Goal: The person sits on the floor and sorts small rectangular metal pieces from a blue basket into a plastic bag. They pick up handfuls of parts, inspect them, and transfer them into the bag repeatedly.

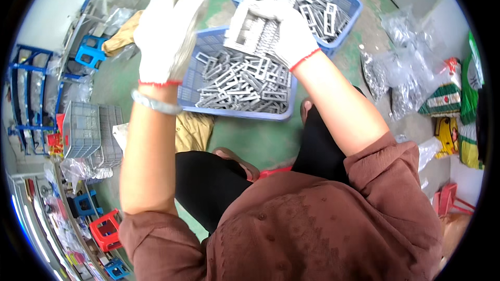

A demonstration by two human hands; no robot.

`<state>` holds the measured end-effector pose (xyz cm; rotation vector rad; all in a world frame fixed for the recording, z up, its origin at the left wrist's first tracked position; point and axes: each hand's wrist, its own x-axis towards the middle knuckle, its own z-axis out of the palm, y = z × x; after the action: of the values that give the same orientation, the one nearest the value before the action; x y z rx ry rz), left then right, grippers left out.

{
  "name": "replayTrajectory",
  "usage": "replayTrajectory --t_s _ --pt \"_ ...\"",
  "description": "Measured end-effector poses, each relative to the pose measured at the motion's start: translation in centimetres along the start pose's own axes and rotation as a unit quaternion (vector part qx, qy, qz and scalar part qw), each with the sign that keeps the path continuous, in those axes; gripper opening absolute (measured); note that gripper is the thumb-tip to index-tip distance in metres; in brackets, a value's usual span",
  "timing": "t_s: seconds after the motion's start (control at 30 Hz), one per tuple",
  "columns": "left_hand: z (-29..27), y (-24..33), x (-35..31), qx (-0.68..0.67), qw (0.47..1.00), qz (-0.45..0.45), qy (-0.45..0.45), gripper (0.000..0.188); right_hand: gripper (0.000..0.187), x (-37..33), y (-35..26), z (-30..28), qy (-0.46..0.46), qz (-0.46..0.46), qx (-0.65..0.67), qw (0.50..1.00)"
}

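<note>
My right hand (294, 31), in a white knit glove with a red cuff, grips a pale grey rectangular plastic frame (237, 27) by its far edge. Rows of small ribs show inside the frame, which hangs over the far rim of the nearer blue basket (237, 114). That basket is filled with loose grey metal-looking rectangular frames (245, 80). My left hand (169, 31), gloved the same way, is raised left of the basket with its fingers stretched out and nothing visible in it. It is slightly blurred and stays apart from the frame.
A second blue basket (341, 39) of similar grey pieces stands behind. Clear plastic bags (411, 67) and printed sacks (442, 93) lie at the right. Grey crates (83, 130), a blue stool (91, 51) and a red stool (107, 229) stand at the left.
</note>
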<state>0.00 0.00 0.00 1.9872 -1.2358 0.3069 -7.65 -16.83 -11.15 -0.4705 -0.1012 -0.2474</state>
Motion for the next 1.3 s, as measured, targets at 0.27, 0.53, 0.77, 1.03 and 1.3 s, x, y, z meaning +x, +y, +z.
replayTrajectory --t_s 0.27,0.53,0.77,1.03,1.3 --pt "0.8 0.6 -9.2 -0.389 0.876 -0.275 -0.078 0.054 0.025 -1.4 2.4 3.7 -0.029 0.048 -0.018 0.998" --pt "1.5 -0.7 -10.9 -0.436 0.83 -0.346 -0.027 0.06 0.024 -2.6 5.5 2.8 0.023 0.019 -0.101 0.994" --pt "3.0 -6.3 -13.4 -0.307 0.907 -0.287 0.018 0.063 0.05 -1.7 6.2 3.3 0.016 0.086 -0.115 0.99" --pt "1.1 -4.1 -12.1 -0.236 0.936 -0.26 0.012 0.066 0.031 0.0 6.6 1.7 0.021 0.08 -0.044 0.996" --pt "1.9 -6.7 -12.7 -0.316 0.928 -0.132 0.149 0.073 0.026 0.5 5.3 0.7 0.07 0.059 -0.041 0.995"
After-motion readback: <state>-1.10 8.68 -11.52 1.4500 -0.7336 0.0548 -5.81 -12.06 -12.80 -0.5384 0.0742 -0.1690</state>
